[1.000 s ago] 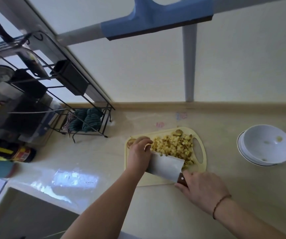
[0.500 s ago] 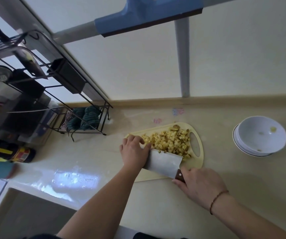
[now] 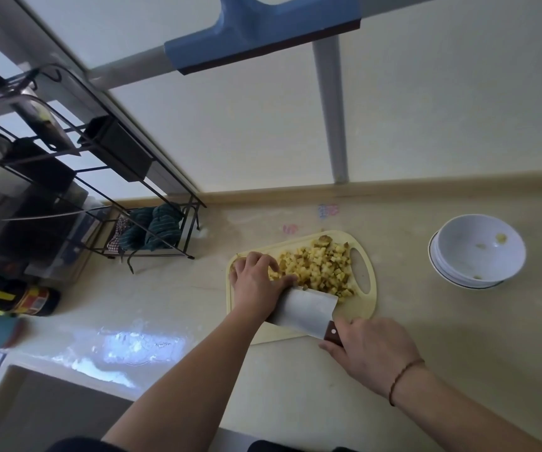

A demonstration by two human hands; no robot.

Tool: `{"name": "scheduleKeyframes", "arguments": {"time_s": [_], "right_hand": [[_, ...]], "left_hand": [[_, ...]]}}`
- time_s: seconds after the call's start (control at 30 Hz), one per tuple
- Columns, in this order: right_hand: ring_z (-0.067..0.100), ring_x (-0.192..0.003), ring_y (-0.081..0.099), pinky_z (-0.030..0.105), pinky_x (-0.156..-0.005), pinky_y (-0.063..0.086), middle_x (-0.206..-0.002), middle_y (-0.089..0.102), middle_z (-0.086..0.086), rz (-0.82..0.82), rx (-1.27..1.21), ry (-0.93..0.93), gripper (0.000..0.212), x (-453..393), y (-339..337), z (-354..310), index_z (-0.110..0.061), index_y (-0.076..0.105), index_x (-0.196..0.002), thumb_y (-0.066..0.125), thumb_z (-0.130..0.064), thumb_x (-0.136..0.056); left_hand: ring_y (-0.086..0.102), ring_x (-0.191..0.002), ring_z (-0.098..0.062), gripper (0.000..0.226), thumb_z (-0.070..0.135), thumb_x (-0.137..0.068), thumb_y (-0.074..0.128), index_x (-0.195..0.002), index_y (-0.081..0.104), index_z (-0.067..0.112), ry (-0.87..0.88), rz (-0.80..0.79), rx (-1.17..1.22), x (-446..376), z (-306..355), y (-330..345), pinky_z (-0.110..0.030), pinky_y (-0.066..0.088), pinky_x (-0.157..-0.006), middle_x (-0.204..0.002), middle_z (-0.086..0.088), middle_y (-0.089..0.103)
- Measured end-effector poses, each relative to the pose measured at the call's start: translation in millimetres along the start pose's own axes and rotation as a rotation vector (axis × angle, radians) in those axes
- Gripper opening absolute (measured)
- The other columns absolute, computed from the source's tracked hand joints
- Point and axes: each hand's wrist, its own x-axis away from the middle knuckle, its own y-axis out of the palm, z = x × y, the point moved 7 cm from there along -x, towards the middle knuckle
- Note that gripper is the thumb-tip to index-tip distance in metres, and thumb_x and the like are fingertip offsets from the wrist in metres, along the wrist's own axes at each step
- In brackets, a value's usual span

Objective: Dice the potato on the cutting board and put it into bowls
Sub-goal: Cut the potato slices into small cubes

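Right hand [image 3: 372,350] grips the cleaver [image 3: 305,308] handle, blade flat-side up at the pile's near edge; left hand [image 3: 255,282] cups the diced potato [image 3: 320,267] on the cutting board [image 3: 366,305] — apparently herding cubes onto the blade; white bowls [image 3: 478,251] wait far right on the desk [image 3: 459,321].

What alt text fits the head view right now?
A left hand rests on diced potato on a pale cutting board while the right hand holds a cleaver beside the pile. Stacked white bowls sit to the right on the counter.
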Motion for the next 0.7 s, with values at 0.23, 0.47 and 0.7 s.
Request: {"name": "scheduleKeyframes", "arguments": {"time_s": [0.23,0.47,0.7], "right_hand": [[0.025,-0.094,0.066,0.034,-0.063,0.037,-0.11,0.065,0.002,-0.053,0.056,0.002,0.051,-0.6,-1.0,2.9,-0.02,0.049,-0.118,0.022,-0.06,-0.101],[0.024,-0.09,0.066,0.034,-0.063,0.037,-0.106,0.066,0.001,-0.058,0.074,0.027,0.05,2.3,2.4,4.5,-0.022,0.049,-0.115,0.022,-0.061,-0.1],[0.008,-0.054,0.048,0.028,-0.052,0.035,-0.06,0.053,-0.007,-0.042,-0.703,0.188,0.058,3.7,20.1,13.2,-0.022,0.048,-0.075,0.02,-0.073,-0.081]], "left_hand": [[0.03,-0.132,-0.021,0.067,0.07,-0.076,0.073,-0.125,0.051,0.029,0.064,-0.1,-0.08,5.4,16.5,8.1,-0.04,0.017,-0.114,-0.136,0.008,0.042],[0.04,-0.126,-0.026,0.022,0.038,-0.102,0.058,-0.112,0.065,0.02,-0.088,0.129,0.231,-3.0,5.7,-5.0,-0.044,0.028,-0.109,-0.125,0.003,0.057],[0.06,-0.1,-0.023,0.018,0.011,-0.096,0.065,-0.113,0.062,0.018,-0.125,0.212,0.432,19.0,-70.2,-39.7,-0.03,0.049,-0.083,-0.11,0.004,0.059]]}}
